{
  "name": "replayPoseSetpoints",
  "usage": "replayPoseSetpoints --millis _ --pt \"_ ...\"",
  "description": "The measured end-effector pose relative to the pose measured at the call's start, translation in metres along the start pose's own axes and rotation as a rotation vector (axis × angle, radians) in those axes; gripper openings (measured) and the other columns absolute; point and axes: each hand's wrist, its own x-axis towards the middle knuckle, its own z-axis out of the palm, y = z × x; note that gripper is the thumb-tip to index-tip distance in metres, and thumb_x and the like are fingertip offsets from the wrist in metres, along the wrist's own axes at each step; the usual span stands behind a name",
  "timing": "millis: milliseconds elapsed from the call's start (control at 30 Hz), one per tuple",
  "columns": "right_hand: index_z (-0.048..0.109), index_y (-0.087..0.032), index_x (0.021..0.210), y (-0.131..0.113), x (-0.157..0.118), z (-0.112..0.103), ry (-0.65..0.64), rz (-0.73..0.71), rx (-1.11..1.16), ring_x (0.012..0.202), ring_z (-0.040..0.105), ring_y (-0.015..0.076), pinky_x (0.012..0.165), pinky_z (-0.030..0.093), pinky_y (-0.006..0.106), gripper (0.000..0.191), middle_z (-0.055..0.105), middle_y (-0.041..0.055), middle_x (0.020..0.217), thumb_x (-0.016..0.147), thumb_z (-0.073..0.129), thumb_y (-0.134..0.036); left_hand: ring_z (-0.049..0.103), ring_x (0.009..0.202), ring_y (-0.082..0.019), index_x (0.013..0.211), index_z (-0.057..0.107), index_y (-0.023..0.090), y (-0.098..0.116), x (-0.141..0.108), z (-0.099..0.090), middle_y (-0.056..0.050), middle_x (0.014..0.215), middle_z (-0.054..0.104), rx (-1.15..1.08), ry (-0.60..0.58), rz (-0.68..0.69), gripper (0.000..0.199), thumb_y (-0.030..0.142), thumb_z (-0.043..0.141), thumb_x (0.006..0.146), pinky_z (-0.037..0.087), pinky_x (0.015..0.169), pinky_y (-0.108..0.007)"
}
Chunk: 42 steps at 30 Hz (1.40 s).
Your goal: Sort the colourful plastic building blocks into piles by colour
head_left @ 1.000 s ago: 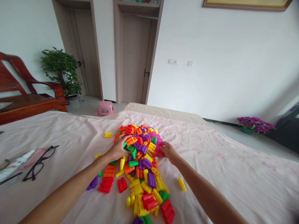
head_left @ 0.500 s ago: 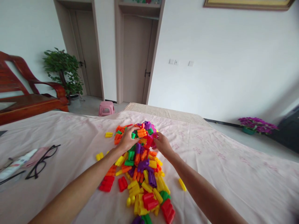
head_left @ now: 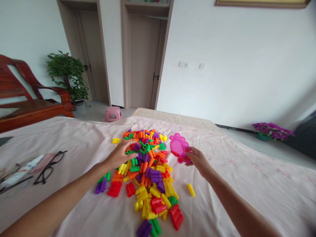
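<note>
A long heap of plastic building blocks (head_left: 143, 194) in red, yellow, green, orange and purple runs down the middle of the cloth. My left hand (head_left: 123, 151) lies over the heap's left side, thumb and fingers apart around green and purple blocks, gripping none that I can see. To the right of the heap, my right hand (head_left: 198, 159) pinches the lower right edge of a pink scallop-edged plastic tray (head_left: 178, 144). Red patches show at the tray's lower edge; I cannot tell whether they are blocks. One yellow block (head_left: 191, 190) sits apart, below my right hand.
Black-framed glasses (head_left: 46, 169) and a white tube (head_left: 24, 171) lie on the patterned bed cloth (head_left: 237, 194) at left. Beyond its far edge stand a pink stool (head_left: 113, 114), a wooden bench (head_left: 37, 110) and a potted plant (head_left: 66, 74).
The pink tray has moved right, off the heap, with my right hand. My left hand has shifted left and down. More blocks lie at the heap's far end and on its left side.
</note>
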Motion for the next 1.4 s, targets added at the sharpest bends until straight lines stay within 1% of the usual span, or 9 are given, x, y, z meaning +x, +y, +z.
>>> replayPoseSetpoints --millis 200,300,400,600,767,900,1133,1267,1400 --pt "0.060 -0.016 0.108 0.058 -0.051 -0.070 -0.008 0.206 0.045 0.069 0.071 0.0225 0.057 0.058 0.032 0.039 0.072 0.0077 0.077 0.074 0.065 -0.036 0.031 0.143 -0.040 0.150 0.038 0.038 0.024 -0.083 0.000 -0.007 0.159 0.033 0.258 -0.055 0.160 0.100 0.067 0.074 0.062 0.026 0.117 -0.056" --pt "0.060 -0.017 0.109 0.070 -0.069 -0.074 -0.017 0.253 0.040 0.066 0.069 0.0218 0.055 0.057 0.031 0.042 0.070 0.0062 0.074 0.072 0.065 -0.037 0.029 0.144 -0.039 0.153 0.027 0.041 0.062 -0.109 0.012 -0.008 0.162 0.025 0.287 -0.254 0.408 0.107 0.076 0.068 0.061 0.024 0.117 -0.059" --pt "0.060 -0.016 0.105 0.067 -0.079 -0.060 -0.086 0.252 0.022 0.058 0.065 0.0189 0.051 0.055 0.029 0.041 0.066 0.0028 0.067 0.071 0.064 -0.039 0.033 0.144 -0.032 0.150 0.034 0.042 0.093 -0.117 0.033 -0.008 0.159 0.032 0.321 -0.363 0.609 0.081 0.062 0.064 0.077 0.023 0.118 -0.057" --pt "0.059 -0.018 0.094 0.045 -0.082 -0.011 -0.235 0.194 -0.006 0.053 0.061 0.0165 0.043 0.050 0.026 0.035 0.061 -0.0010 0.062 0.068 0.061 -0.041 0.026 0.145 -0.040 0.137 0.050 0.032 0.094 -0.096 0.076 -0.014 0.159 0.031 0.384 -0.334 0.633 0.073 0.042 0.077 0.070 0.017 0.111 -0.073" --pt "0.061 -0.018 0.095 0.039 -0.074 0.029 -0.293 0.137 0.096 0.062 0.065 0.0191 0.047 0.051 0.026 0.033 0.068 0.0030 0.073 0.071 0.062 -0.041 0.026 0.145 -0.040 0.135 0.052 0.029 0.084 -0.072 0.087 -0.016 0.160 0.028 0.424 -0.264 0.620 0.063 0.033 0.073 0.076 0.014 0.112 -0.074" --pt "0.061 -0.017 0.091 0.033 -0.070 0.054 -0.296 0.040 0.238 0.068 0.066 0.0173 0.058 0.054 0.026 0.029 0.070 0.0029 0.077 0.071 0.065 -0.038 0.027 0.145 -0.038 0.135 0.052 0.028 0.080 -0.055 0.083 -0.016 0.158 0.032 0.456 -0.217 0.612 0.060 0.024 0.070 0.078 0.017 0.115 -0.069" --pt "0.057 -0.015 0.099 -0.005 -0.058 0.071 -0.321 0.014 0.256 0.066 0.068 0.0189 0.051 0.054 0.026 0.034 0.071 0.0058 0.075 0.077 0.060 -0.040 0.025 0.146 -0.035 0.135 0.052 0.025 0.063 -0.019 0.066 -0.014 0.157 0.033 0.430 -0.090 0.584 0.058 0.020 0.068 0.079 0.026 0.116 -0.060" --pt "0.055 -0.016 0.100 -0.022 -0.036 0.080 -0.267 -0.031 0.192 0.068 0.069 0.0198 0.054 0.056 0.029 0.030 0.070 0.0054 0.076 0.079 0.057 -0.037 0.032 0.143 -0.032 0.131 0.058 0.024 0.052 0.010 0.049 -0.011 0.155 0.036 0.358 0.009 0.450 0.053 0.017 0.064 0.079 0.032 0.116 -0.053" --pt "0.056 -0.019 0.100 -0.029 -0.013 0.076 -0.087 -0.179 -0.118 0.063 0.066 0.0171 0.053 0.052 0.025 0.021 0.068 0.0031 0.075 0.082 0.052 -0.031 0.040 0.139 -0.030 0.122 0.065 0.025 0.036 0.037 0.030 -0.009 0.148 0.044 0.335 0.068 0.251 0.043 0.019 0.061 0.080 0.034 0.116 -0.048"
